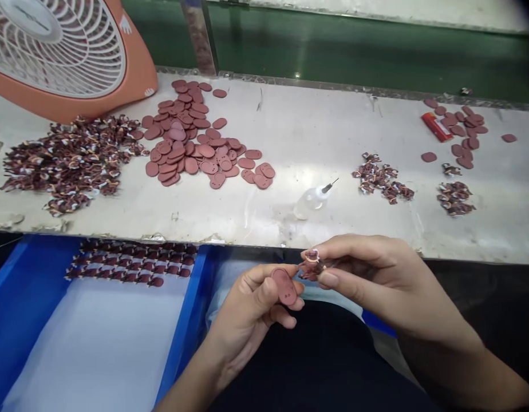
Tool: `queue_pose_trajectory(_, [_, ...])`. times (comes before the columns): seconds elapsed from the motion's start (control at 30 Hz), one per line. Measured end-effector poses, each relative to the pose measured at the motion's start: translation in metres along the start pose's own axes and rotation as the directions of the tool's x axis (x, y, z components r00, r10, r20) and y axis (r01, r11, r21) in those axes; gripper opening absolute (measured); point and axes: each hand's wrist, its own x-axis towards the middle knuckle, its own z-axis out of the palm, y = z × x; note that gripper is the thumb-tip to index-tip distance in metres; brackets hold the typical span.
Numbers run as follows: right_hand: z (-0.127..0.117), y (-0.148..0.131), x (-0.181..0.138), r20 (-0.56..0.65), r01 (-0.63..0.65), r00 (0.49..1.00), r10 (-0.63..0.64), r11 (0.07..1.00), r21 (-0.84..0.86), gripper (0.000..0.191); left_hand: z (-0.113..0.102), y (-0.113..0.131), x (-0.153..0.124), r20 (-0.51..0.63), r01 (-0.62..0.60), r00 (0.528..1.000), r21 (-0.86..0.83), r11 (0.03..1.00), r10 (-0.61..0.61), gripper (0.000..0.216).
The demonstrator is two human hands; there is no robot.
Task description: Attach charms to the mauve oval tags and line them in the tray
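Observation:
My left hand (251, 312) is closed on a flat reddish-brown oval piece (284, 286) with small holes, held between thumb and fingers just below the table edge. My right hand (367, 280) pinches a small dark-brown knotted bow piece (311, 264) with a light ring, right next to the oval piece. Both hands hover over my lap in front of the white worktable (307, 131). A small clear squeeze bottle (311, 200) with a needle tip lies on the table just beyond my hands.
A heap of oval pieces (196, 137) and a pile of bow pieces (71, 160) lie at the table's left, beside an orange fan (71, 51). Smaller piles and a red lighter (436, 126) sit at right. A blue tray (101, 320) at lower left holds rows of finished pieces (131, 266).

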Motion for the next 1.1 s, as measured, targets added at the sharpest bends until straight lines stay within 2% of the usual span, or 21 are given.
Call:
queue_pose_trajectory(0.17, [0.002, -0.004, 0.007, 0.097, 0.128, 0.989, -0.113, 0.978, -0.167, 0.017, -0.002, 0.0, -0.004, 0.028, -0.007, 1.0, 0.002, 1.0, 0.006, 0.035])
queue_pose_trajectory(0.33, [0.005, -0.009, 0.008, 0.145, 0.122, 0.985, -0.093, 0.97, -0.21, 0.02, -0.002, -0.001, -0.005, 0.022, -0.011, 1.0, -0.009, 1.0, 0.011, 0.033])
queue_pose_trajectory(0.67, [0.001, -0.017, 0.01, 0.255, 0.233, 0.955, -0.149, 0.911, -0.341, 0.02, -0.006, -0.005, -0.003, 0.022, 0.009, 1.0, -0.004, 1.0, -0.009, 0.032])
queue_pose_trajectory(0.93, [-0.001, -0.017, 0.014, 0.293, 0.261, 0.943, -0.158, 0.897, -0.358, 0.021, -0.004, -0.005, -0.004, -0.02, 0.014, 1.0, -0.015, 1.0, -0.015, 0.038])
queue_pose_trajectory(1.1, [-0.001, -0.021, 0.015, 0.346, 0.324, 0.92, -0.186, 0.856, -0.403, 0.023, -0.004, -0.005, -0.005, -0.017, 0.017, 1.0, -0.012, 1.0, -0.017, 0.039])
